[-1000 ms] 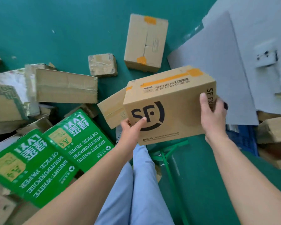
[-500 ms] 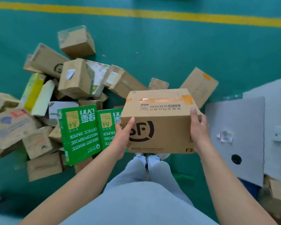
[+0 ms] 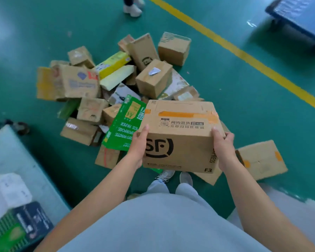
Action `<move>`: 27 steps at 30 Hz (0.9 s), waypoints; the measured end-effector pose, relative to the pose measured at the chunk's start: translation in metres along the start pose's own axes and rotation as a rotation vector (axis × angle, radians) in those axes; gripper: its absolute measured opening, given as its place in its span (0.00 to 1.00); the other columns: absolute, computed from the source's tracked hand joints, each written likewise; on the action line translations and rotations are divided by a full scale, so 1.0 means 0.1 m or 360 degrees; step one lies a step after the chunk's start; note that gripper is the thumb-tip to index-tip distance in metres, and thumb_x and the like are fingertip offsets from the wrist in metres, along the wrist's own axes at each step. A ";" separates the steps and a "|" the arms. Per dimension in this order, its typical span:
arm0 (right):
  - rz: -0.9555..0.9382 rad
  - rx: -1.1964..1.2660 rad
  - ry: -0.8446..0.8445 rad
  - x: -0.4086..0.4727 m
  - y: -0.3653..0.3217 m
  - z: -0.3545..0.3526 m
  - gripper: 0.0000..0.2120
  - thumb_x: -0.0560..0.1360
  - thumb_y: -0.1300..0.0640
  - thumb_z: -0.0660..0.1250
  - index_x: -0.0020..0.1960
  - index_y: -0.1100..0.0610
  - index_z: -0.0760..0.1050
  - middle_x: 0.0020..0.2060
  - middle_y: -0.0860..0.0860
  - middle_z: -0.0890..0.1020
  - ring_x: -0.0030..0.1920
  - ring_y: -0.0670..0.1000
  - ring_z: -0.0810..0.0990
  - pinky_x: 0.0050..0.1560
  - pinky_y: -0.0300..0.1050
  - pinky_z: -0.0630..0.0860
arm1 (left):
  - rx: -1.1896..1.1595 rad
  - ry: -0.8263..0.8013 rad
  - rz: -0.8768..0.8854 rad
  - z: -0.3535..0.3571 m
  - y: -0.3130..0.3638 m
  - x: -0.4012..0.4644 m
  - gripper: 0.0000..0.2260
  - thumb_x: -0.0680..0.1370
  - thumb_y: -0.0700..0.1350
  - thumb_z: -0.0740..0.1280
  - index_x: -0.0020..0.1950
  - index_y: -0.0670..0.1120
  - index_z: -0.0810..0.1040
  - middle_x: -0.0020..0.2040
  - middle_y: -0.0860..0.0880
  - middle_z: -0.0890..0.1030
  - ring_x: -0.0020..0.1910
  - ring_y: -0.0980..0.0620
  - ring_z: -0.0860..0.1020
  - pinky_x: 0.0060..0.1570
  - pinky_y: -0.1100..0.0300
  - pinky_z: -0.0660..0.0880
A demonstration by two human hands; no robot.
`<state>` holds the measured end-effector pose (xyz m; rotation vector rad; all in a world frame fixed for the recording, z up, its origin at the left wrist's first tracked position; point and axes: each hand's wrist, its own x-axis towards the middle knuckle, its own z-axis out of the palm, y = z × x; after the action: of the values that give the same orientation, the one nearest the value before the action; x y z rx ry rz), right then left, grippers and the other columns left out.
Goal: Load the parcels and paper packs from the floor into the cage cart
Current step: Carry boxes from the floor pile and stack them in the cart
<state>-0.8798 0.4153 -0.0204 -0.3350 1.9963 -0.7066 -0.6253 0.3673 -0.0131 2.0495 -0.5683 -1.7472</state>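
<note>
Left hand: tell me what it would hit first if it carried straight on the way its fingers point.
The left hand grips the SF box, fingers pointing up-frame along its side. Straight on, it would probably meet the green paper pack first, though depth is unclear since the box is held above the floor.

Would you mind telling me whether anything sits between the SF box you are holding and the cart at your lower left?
Nothing visible does. The SF box is held up between the left hand and right hand, and only bare green floor lies toward the cart.
</note>
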 end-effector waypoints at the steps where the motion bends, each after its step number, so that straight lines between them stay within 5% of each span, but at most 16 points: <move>1: -0.0043 -0.0026 -0.0040 -0.01 -0.07 0.04 0.27 0.83 0.39 0.58 0.75 0.53 0.58 0.52 0.48 0.72 0.48 0.49 0.72 0.51 0.53 0.68 | -0.0036 0.0041 -0.0012 -0.05 -0.03 -0.04 0.25 0.79 0.68 0.63 0.68 0.53 0.69 0.60 0.48 0.80 0.54 0.47 0.79 0.51 0.46 0.78; 6: -0.0234 -0.0307 -0.0332 -0.08 -0.33 0.18 0.26 0.82 0.39 0.59 0.73 0.53 0.60 0.58 0.54 0.75 0.48 0.50 0.73 0.40 0.48 0.69 | -0.0386 0.0298 -0.0030 -0.25 -0.32 -0.38 0.20 0.80 0.64 0.65 0.65 0.53 0.71 0.58 0.49 0.81 0.52 0.48 0.79 0.50 0.45 0.79; 13: -0.0436 -0.0586 -0.0648 -0.41 -0.47 0.42 0.28 0.82 0.39 0.59 0.75 0.53 0.59 0.61 0.54 0.74 0.56 0.56 0.74 0.52 0.52 0.68 | -0.0712 0.0506 -0.0060 -0.51 -0.77 -0.89 0.23 0.81 0.65 0.63 0.70 0.54 0.70 0.56 0.49 0.81 0.50 0.49 0.79 0.38 0.53 0.76; 27: -0.0621 -0.0730 -0.1062 -1.00 -0.55 1.32 0.32 0.82 0.39 0.62 0.78 0.52 0.57 0.64 0.52 0.73 0.59 0.56 0.74 0.54 0.52 0.70 | -0.1039 0.0870 0.0012 -1.20 -1.24 -1.28 0.24 0.80 0.66 0.62 0.68 0.51 0.70 0.59 0.46 0.80 0.55 0.45 0.79 0.50 0.44 0.79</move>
<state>-0.7184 0.3764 0.0331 -1.1021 1.4329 -0.2893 -0.5183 0.5443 0.0448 1.8889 0.1503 -1.0737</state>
